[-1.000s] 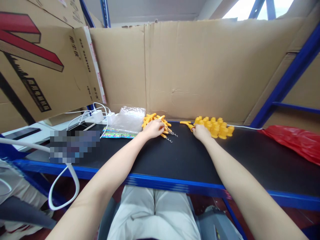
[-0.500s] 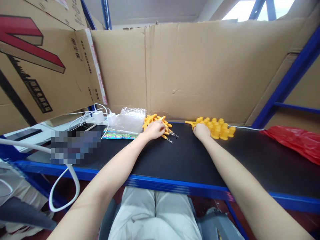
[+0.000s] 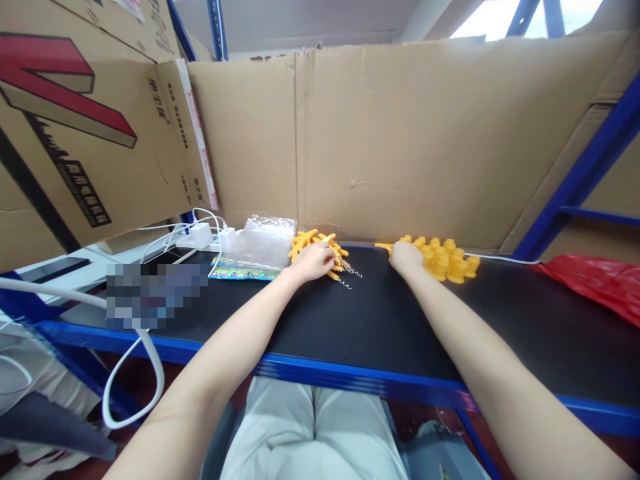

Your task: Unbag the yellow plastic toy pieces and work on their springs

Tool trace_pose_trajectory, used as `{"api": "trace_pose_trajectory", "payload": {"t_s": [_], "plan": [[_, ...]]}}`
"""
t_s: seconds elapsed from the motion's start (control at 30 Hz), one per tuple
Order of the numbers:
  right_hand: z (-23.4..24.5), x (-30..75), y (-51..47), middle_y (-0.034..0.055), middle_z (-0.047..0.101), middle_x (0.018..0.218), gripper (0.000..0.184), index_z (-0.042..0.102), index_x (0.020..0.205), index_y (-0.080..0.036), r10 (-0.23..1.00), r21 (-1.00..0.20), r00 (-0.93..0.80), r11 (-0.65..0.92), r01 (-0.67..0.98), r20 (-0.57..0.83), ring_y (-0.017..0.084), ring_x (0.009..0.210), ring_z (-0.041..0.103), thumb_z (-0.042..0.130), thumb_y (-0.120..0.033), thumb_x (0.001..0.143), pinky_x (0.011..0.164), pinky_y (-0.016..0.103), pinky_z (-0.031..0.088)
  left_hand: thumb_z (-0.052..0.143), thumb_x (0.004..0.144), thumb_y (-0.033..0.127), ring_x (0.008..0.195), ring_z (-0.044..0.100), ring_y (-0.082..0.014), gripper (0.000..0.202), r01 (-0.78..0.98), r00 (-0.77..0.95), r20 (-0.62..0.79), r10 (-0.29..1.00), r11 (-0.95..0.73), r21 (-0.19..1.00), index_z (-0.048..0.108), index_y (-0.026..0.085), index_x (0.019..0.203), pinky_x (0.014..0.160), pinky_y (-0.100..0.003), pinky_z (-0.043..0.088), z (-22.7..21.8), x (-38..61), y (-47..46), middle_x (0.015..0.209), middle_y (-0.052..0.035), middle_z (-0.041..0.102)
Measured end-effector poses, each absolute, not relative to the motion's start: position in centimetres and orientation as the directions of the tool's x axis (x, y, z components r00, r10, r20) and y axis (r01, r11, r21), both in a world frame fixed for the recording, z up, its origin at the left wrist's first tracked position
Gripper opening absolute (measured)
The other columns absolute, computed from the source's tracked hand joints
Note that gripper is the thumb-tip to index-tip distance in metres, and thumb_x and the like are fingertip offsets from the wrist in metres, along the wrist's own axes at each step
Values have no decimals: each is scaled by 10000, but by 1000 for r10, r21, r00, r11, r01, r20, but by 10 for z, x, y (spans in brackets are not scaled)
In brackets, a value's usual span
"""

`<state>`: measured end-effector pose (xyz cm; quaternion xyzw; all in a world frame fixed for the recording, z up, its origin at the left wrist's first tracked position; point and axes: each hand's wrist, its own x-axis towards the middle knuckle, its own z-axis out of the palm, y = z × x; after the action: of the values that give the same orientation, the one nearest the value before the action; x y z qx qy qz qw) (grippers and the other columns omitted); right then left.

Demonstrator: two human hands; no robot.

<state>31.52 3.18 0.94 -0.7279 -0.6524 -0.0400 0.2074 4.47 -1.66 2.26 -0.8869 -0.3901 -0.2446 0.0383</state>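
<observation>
A person in pale trousers (image 3: 315, 433) sits at a black bench (image 3: 360, 327) edged by a blue rail (image 3: 350, 375), both bare forearms reaching across it. At the near left, a white cable (image 3: 159, 377) loops down past the rail, and a pixelated patch hides part of the bench.

Farther in, the two hands work well apart. The left hand (image 3: 314, 260), its fingers curled, rests at a pile of orange pieces (image 3: 305, 245); whether it grips one cannot be told. Thin metal spirals (image 3: 345, 283) poke out from the pile on the side toward the right hand (image 3: 406, 258). That hand is bent over a single orange piece (image 3: 383, 247), one end jutting out past the knuckles; its fingertips are hidden, so its hold cannot be told. Just beside it, yellow caps (image 3: 443, 257) stand in a close cluster.

Left of the pile, a clear bag (image 3: 265, 243) lies over a colourful packet (image 3: 247, 270), near white plugs (image 3: 201, 235) and tangled leads. A red bag (image 3: 600, 283) spreads at far right. Behind everything rises a cardboard sheet (image 3: 400, 147), flanked by a printed box (image 3: 115, 153) and a slanting blue post (image 3: 595, 153).
</observation>
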Motion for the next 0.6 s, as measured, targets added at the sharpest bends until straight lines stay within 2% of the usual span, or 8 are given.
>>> {"api": "trace_pose_trajectory", "payload": {"t_s": [0.1,0.2,0.33,0.4,0.5,0.6], "plan": [[15,311,32,296,640,1053,325,692,1098,-88,920,-222,289,-233,947,266,386,1013,621,568,-249,844,739,490,509,489,865,225,935,613,-203,220,709,575,461,676,-693,132,704,176,862,833,-357,492,23,45,-17,977,-78,660],[24,312,33,273,663,986,318,697,1072,-73,941,-210,296,-260,943,163,349,950,651,638,-184,780,728,438,525,491,868,226,928,613,-197,220,703,577,469,668,-699,131,704,171,867,836,-347,488,23,44,-17,978,-82,658],[45,319,34,210,690,809,199,732,893,-66,960,-142,281,-280,949,-16,283,797,679,684,-118,707,700,371,529,484,872,233,905,613,-200,231,701,585,475,657,-705,112,704,164,846,828,-353,489,22,44,-17,955,-85,657],[57,323,33,197,690,784,188,732,865,-58,957,-103,291,-289,952,2,275,796,680,693,-99,686,704,351,524,484,870,230,904,611,-199,228,709,580,473,663,-697,107,703,174,844,829,-358,489,23,44,-17,957,-79,658],[73,330,30,192,691,808,270,721,936,-54,941,-50,325,-321,946,92,278,861,676,672,-57,671,716,337,514,483,866,224,918,608,-201,224,717,576,463,673,-688,108,703,187,846,832,-365,489,24,44,-19,978,-72,662],[81,337,23,188,692,845,288,709,988,-64,932,-25,336,-336,942,136,265,886,670,642,-86,709,727,336,506,489,854,206,923,604,-203,219,723,574,449,685,-681,116,706,181,848,838,-366,487,27,44,-22,985,-79,664]]}}
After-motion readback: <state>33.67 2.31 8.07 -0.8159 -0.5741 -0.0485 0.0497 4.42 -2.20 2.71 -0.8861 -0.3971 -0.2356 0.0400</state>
